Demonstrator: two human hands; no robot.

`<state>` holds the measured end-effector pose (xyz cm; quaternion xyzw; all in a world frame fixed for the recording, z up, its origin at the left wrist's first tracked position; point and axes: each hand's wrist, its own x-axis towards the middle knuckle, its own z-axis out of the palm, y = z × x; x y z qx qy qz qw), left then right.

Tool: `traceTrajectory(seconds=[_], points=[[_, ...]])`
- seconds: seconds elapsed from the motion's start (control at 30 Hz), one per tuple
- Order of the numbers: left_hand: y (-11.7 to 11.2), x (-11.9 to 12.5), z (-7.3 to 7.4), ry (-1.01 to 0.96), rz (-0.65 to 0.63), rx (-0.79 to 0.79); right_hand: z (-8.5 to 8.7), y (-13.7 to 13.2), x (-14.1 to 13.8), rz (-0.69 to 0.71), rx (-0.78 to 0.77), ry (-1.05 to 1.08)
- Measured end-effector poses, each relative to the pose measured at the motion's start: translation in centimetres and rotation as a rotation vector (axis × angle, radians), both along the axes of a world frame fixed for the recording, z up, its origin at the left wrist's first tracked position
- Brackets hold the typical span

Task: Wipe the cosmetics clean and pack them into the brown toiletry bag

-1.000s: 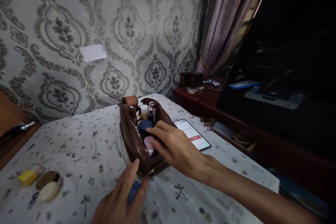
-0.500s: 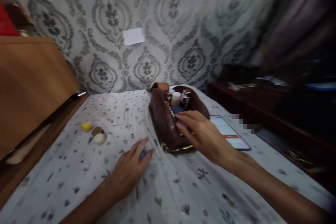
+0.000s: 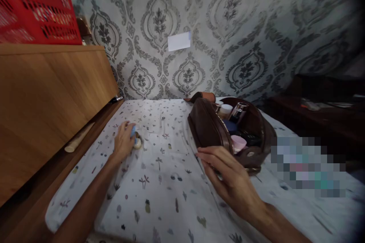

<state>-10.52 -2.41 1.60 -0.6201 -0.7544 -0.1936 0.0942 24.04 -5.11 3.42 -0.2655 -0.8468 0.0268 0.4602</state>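
My left hand [image 3: 124,141] is at the left of the bed sheet, fingers closed around a small light-blue item [image 3: 133,131] whose kind I cannot make out. Right beside it lies a small round cream-coloured piece [image 3: 137,144], with a darker round piece partly covered behind it. An unzipped brown cosmetic bag [image 3: 205,123] stands to the right. Inside it show a white-capped jar [image 3: 226,110], a clear-capped bottle [image 3: 239,111], a dark blue item [image 3: 229,125] and a pink cup-like item [image 3: 238,142]. My right hand [image 3: 228,176] has its fingers stretched out at the bag's front lower edge, seemingly holding nothing.
The patterned sheet [image 3: 159,197] covers the surface. A wooden cabinet [image 3: 57,95] carrying a red plastic basket [image 3: 48,11] borders the left. Behind is a patterned wall with a white card [image 3: 179,41]. A blurred-out patch covers the area right of the bag.
My left hand has moved left and away with the blue item, to beside the round pieces. My right hand has come out of the bag to its front. The view has turned left.
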Motion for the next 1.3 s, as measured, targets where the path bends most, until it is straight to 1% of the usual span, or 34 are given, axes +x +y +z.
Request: traceTrajectory(seconds=[0.07, 0.13, 0.17, 0.23, 0.3, 0.37, 0.47, 0.57, 0.63, 0.7, 0.77, 0.83, 0.9, 0.97, 1.03, 1.13, 1.23, 1.3], points=[[0.9, -2.0, 0.1, -0.024, 0.149, -0.069, -0.9, 0.2, -1.6, 0.057, -0.111, 0.017], [1.8, -3.6, 0.0, -0.035, 0.213, -0.141, -1.7, 0.5, -3.2, 0.088, -0.234, 0.025], [2.2, -4.2, -0.1, -0.035, 0.220, -0.178, -2.0, 0.7, -4.0, 0.102, -0.299, 0.019], [2.8, -4.9, -0.3, -0.029, 0.214, -0.235, -2.7, 1.2, -5.7, 0.116, -0.433, 0.008], [3.4, -5.2, -0.3, -0.010, 0.197, -0.278, -3.7, 1.9, -7.2, 0.116, -0.560, 0.009], [3.9, -5.0, 0.2, 0.011, 0.171, -0.307, -4.9, 2.5, -8.4, 0.116, -0.672, 0.065], [4.5, -4.1, 1.3, 0.036, 0.101, -0.342, -6.8, 3.1, -9.3, 0.056, -0.785, 0.176], [4.6, -2.6, 2.0, 0.078, 0.005, -0.326, -7.8, 3.3, -9.2, 0.030, -0.820, 0.220], [4.5, -1.2, 2.0, 0.163, -0.087, -0.256, -7.9, 3.2, -8.9, 0.014, -0.815, 0.245], [4.2, 0.5, 1.7, 0.216, -0.217, -0.149, -7.8, 3.1, -8.7, -0.005, -0.806, 0.253], [3.8, 2.4, 1.1, 0.188, -0.329, -0.077, -7.7, 3.0, -8.5, -0.012, -0.814, 0.260], [3.3, 4.2, 0.1, 0.106, -0.450, -0.060, -7.6, 3.1, -8.4, -0.024, -0.816, 0.253], [2.8, 5.7, -1.0, 0.007, -0.576, -0.063, -7.4, 3.2, -8.2, -0.040, -0.774, 0.208], [2.4, 6.7, -2.2, -0.082, -0.681, -0.061, -7.1, 3.5, -8.1, -0.044, -0.700, 0.127], [2.1, 7.3, -3.4, -0.158, -0.752, -0.043, -6.8, 3.9, -8.0, -0.043, -0.656, 0.033], [1.8, 7.3, -5.0, -0.261, -0.803, 0.013, -6.7, 4.6, -8.0, -0.045, -0.663, -0.107], [1.4, 7.1, -5.9, -0.355, -0.769, 0.023, -7.0, 5.1, -8.0, -0.007, -0.621, -0.141], [1.1, 7.2, -6.0, -0.410, -0.739, 0.000, -7.2, 5.2, -7.7, 0.020, -0.587, -0.130]])
